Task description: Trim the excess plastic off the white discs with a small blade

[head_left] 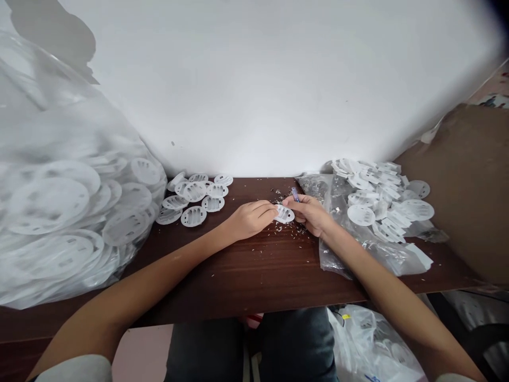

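My left hand (254,218) is closed on the left edge of a white round plastic disc (284,214) with slots cut in it. The disc is held just over the dark table, among small scattered bits (280,228) of white and dark material. At its right side my right hand (309,213) is closed around a slim tool with a blue-purple handle (295,194). The tool's tip is hidden, so its exact kind does not show. Several similar slotted discs (194,215) lie loosely grouped left of my hands.
A large clear bag (131,132) full of white discs bulges over the table's left side. On the right, a heap of white plastic discs (382,196) rests on a clear plastic sheet (350,254). Cardboard (461,196) stands beyond it. A plastic bag (374,339) sits below the table edge.
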Demonstrator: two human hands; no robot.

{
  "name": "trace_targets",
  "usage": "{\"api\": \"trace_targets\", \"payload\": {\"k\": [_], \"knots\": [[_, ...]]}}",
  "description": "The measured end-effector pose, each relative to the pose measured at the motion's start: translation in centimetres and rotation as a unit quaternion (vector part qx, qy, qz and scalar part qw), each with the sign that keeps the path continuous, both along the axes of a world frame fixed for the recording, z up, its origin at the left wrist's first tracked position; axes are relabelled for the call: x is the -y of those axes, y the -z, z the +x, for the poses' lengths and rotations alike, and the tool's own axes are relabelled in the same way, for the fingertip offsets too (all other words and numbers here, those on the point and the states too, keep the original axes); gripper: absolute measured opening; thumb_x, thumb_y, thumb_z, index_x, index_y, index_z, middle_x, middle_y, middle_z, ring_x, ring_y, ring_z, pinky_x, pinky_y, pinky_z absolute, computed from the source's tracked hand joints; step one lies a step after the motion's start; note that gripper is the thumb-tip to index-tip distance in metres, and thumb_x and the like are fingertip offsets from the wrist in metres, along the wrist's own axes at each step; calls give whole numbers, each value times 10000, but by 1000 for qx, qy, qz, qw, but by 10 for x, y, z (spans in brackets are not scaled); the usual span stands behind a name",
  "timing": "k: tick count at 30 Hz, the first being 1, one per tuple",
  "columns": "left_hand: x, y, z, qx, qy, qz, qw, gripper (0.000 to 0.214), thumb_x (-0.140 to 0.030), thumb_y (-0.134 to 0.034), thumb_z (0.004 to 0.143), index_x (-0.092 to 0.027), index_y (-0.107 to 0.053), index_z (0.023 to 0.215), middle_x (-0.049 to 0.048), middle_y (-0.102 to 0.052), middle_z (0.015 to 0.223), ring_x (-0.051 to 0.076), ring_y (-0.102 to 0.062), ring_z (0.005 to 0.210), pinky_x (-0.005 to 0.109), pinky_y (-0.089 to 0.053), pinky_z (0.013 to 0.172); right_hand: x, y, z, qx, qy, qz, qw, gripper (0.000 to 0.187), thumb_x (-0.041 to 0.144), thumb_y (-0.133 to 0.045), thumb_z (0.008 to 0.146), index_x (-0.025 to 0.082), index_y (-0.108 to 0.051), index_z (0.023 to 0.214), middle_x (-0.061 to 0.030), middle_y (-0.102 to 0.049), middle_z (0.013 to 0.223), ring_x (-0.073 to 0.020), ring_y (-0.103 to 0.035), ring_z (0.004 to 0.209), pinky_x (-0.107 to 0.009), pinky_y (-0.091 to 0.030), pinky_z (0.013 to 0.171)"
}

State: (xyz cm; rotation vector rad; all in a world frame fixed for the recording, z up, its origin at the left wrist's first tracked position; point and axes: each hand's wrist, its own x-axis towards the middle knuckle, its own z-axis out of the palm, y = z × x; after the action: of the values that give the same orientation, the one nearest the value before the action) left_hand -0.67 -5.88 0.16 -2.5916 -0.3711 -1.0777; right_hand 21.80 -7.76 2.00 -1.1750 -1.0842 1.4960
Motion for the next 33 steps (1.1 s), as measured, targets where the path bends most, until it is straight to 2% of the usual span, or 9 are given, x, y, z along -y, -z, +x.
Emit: {"api": "trace_targets", "payload": {"k": [8,16,22,25,30,33], "knots": [[-2,2,-3,8,22,-45,999,233,-120,-579,960,-155,-663,1175,99,-755,1123,206,-717,1090,388,-638,969,-2,4,0,32,-6,17,999,319,389,-899,626,176,-770,825,-1,-653,713,-56,-360,497,-245,-187,408],[-4,4,-4,6,41,-71,997,259,-130,-576,964,-178,-661,1205,99,-751,1137,210,-715,1113,402,-623,1001,-1,8,-2,18,-9,25,999,291,390,-891,654,182,-765,815,-7,-646,697,-67,-404,504,-228,-239,423],[1,-2,-2,15,42,-40,998,272,-97,-582,952,-147,-644,1212,108,-752,1119,209,-720,1079,392,-635,975,0,8,-4,66,-14,46,997,296,400,-901,658,198,-729,788,-1,-640,716,-82,-441,542,-217,-265,435],[1,-4,-2,13,42,-25,999,279,-89,-575,953,-148,-633,1219,103,-747,1137,207,-722,1061,384,-643,952,-1,10,-2,63,-34,33,997,331,421,-912,661,205,-712,813,2,-641,725,-79,-456,555,-204,-263,433],[-2,1,-3,20,40,-33,998,272,-97,-578,950,-147,-635,1211,109,-745,1110,211,-709,1084,396,-637,968,-2,7,2,24,-62,11,998,366,424,-932,643,197,-711,826,13,-626,703,-48,-371,503,-213,-195,409],[-3,4,-4,19,43,-42,998,268,-96,-594,942,-143,-642,1201,112,-743,1108,214,-701,1105,401,-629,988,-2,3,2,1,-55,2,999,371,458,-917,664,187,-699,796,54,-515,606,-45,-295,479,-220,-174,404]]}}
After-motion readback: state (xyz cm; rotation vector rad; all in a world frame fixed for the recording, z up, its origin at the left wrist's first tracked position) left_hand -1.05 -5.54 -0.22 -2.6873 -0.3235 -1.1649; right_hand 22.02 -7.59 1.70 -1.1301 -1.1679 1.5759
